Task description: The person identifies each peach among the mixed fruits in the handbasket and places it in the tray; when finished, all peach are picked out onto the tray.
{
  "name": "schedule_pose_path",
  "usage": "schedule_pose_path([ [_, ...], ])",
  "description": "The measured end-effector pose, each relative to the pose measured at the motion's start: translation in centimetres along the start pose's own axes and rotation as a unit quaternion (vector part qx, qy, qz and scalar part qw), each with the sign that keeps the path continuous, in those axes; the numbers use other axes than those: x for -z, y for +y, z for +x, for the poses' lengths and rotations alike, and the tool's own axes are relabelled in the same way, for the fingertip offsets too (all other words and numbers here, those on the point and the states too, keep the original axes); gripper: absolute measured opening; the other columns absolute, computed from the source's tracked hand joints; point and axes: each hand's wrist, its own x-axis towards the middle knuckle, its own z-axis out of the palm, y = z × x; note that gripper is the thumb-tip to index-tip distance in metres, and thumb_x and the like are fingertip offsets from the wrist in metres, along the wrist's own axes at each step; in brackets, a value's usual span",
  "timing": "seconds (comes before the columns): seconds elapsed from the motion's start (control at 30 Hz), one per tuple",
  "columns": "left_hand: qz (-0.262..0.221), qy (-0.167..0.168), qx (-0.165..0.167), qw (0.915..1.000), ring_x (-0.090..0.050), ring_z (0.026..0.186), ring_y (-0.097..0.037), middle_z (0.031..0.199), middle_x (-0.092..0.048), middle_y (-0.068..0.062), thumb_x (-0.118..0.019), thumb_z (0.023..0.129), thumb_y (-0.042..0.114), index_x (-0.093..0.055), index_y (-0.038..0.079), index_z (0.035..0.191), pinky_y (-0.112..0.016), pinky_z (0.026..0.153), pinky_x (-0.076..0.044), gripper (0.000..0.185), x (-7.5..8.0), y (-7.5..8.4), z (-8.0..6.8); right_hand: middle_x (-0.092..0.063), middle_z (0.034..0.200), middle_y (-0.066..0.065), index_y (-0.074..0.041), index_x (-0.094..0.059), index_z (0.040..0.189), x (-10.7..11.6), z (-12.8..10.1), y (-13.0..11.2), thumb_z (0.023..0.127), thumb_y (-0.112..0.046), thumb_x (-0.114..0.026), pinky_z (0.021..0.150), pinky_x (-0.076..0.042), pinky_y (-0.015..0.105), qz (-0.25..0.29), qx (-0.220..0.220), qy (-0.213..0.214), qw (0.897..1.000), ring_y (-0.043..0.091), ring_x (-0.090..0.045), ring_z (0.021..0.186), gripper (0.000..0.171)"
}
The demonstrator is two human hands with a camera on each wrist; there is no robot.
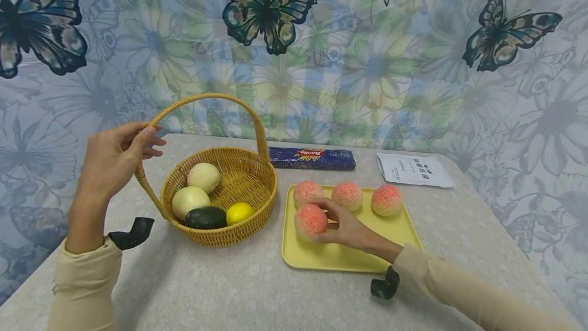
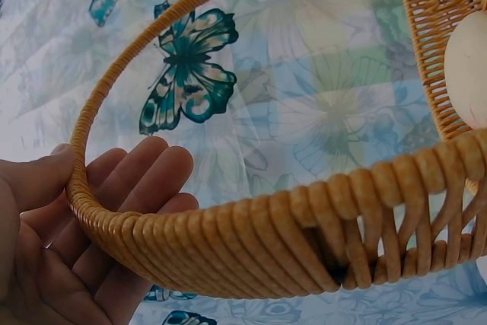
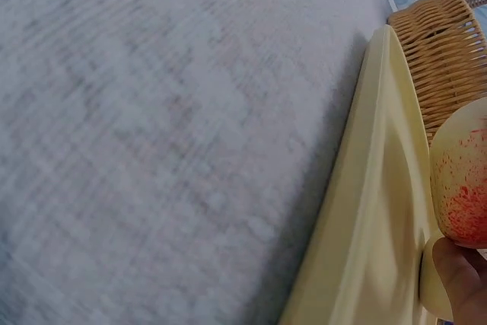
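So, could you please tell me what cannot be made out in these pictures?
- Head view: small print on the white paper sheet is too small to read.
- Head view: the right hand covers the near side of the pink speckled peach.
- Right wrist view: the woven wicker basket is cut off by the edge.

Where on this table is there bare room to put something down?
The near table in front of the basket and the yellow tray is bare, as is the right edge beyond the tray. The tray's front right half is free. The basket's left side is crowded with fruit, and the tray's back row with peaches.
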Motion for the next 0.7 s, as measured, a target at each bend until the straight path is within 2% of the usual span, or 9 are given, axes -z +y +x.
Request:
schedule_pose_path([
  [0.2,0.0,0.0,0.002,1.0,-0.06,0.069,0.013,0.101,-0.069,-0.023,-0.05,0.1,0.03,-0.063,0.003,0.121,-0.006,0.062,-0.051,0.036,-0.04,-0.02,0.03,-0.048,0.139,0.007,-0.006,-0.04,0.142,0.12,-0.16,0.58,0.08,-0.005,-0.076,0.102,-0.046,0.034,-0.002,0.013,-0.006,1.0,0.026,-0.05,0.124,0.071],
  [0.7,-0.002,0.0,0.003,1.0,-0.059,0.068,0.014,0.101,-0.069,-0.025,-0.05,0.1,0.03,-0.064,0.002,0.121,-0.004,0.061,-0.049,0.037,0.0,0.14,0.05,-0.046,0.139,0.008,-0.007,-0.039,0.143,-0.11,-0.65,1.06,0.08,-0.005,-0.076,0.1,-0.048,0.033,0.009,-0.016,-0.006,1.0,0.026,-0.049,0.124,0.073],
])
